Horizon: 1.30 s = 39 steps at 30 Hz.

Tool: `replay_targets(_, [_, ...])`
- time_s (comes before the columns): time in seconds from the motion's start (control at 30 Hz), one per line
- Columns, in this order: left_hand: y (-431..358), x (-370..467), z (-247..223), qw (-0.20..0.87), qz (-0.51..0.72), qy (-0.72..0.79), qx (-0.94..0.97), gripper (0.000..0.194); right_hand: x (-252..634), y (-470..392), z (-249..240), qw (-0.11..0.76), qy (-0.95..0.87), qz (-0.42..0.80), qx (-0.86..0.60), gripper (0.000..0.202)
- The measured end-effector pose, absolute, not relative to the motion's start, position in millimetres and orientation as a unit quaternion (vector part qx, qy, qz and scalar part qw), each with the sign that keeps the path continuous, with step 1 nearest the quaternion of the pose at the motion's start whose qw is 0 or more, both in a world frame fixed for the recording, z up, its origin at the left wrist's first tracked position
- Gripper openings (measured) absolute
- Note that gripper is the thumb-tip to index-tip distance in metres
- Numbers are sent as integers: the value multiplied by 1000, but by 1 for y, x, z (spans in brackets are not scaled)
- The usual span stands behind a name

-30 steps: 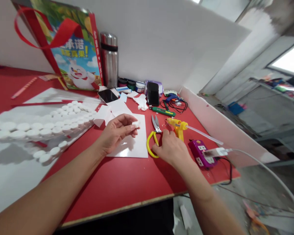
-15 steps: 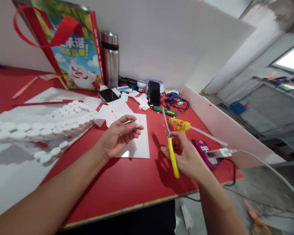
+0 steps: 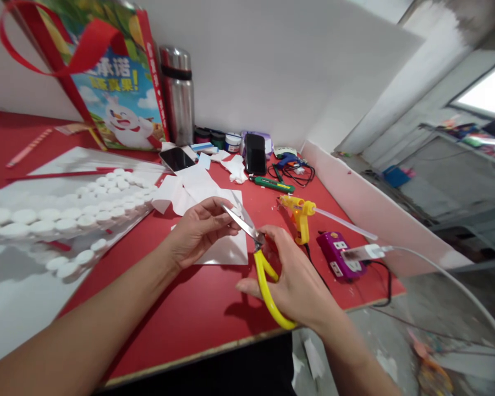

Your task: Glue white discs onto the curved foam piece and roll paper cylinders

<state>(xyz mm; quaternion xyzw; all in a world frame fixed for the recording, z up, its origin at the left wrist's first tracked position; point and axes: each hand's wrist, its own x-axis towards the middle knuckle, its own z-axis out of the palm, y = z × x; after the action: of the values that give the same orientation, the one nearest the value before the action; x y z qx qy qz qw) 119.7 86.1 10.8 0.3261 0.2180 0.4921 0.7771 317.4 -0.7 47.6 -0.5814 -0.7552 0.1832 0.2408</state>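
Observation:
My right hand [image 3: 292, 275] grips a pair of yellow-handled scissors [image 3: 268, 297], its blades parted and pointing up and left. The blades reach the fingertips of my left hand [image 3: 202, 228], which pinches a small white piece largely hidden by the fingers and blades. Under my left hand lies a white sheet [image 3: 226, 253] on the red table. Crumpled white paper [image 3: 190, 187] is just behind it. To the left, a structure of white round discs [image 3: 66, 220] stands on a white board [image 3: 12, 308].
A yellow glue gun [image 3: 299, 212] with a clear stick stands right of my hand, near a purple power socket [image 3: 340, 256]. Behind are a green cutter [image 3: 272, 183], phones [image 3: 256, 154], a steel flask [image 3: 179, 96] and a printed bag [image 3: 119, 99]. A low white panel [image 3: 355, 192] borders the right.
My right hand has brought the scissors left to my left hand's fingertips, and the blades have opened. My left hand keeps its pinch. The whole view has shifted slightly.

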Motion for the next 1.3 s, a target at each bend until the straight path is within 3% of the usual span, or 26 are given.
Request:
replay_targets(0.6, [84, 122, 11, 749, 521, 217, 347, 20, 308, -1, 46, 231, -763, 161, -581, 66])
replay_targets(0.87, [81, 123, 18, 755, 520, 228, 329, 27, 303, -6, 39, 269, -754, 134, -584, 63])
replay_targets(1.07, [80, 125, 17, 761, 513, 225, 326, 25, 304, -9, 35, 307, -747, 138, -573, 51])
replay_targets(1.3, [78, 130, 10, 781, 497, 221, 308, 23, 304, -18, 27, 308, -732, 115, -597, 50])
